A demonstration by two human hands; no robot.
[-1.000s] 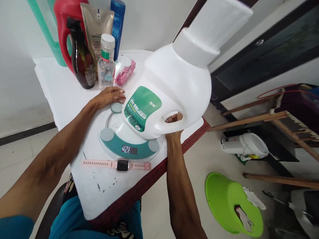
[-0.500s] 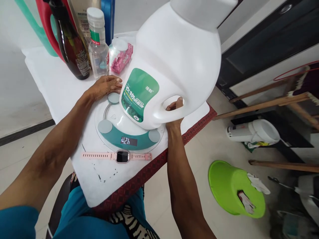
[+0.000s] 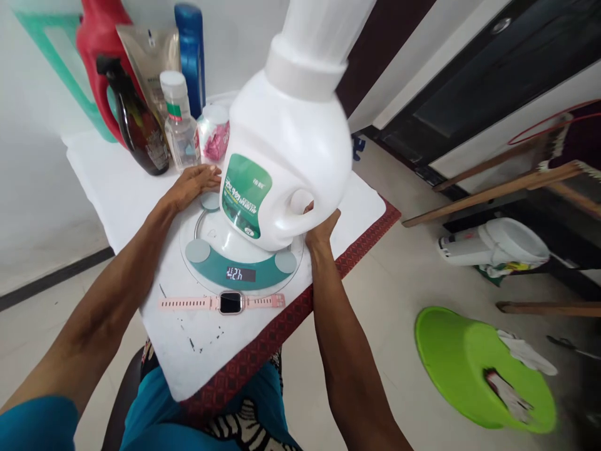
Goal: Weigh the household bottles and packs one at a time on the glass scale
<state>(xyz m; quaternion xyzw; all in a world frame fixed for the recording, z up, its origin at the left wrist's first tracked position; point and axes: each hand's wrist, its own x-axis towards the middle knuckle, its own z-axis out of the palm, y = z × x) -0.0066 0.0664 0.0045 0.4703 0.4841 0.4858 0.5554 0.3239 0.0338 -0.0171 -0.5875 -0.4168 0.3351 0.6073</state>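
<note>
I see jug [image 3: 291, 138] atop scale [image 3: 220, 264]; L hand [image 3: 193, 186], fingers extended, at scale's far-left, R hand [image 3: 323, 230] off scale's right, grip unclear; prob. steadying it.

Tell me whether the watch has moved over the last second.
No: the watch lies in the same place, just on the near side of the scale.

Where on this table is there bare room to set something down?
White cloth lies bare between the watch and red trim, right of the right hand, and left of the left hand. Bottles crowd the back left; the scale and jug fill the middle.
</note>
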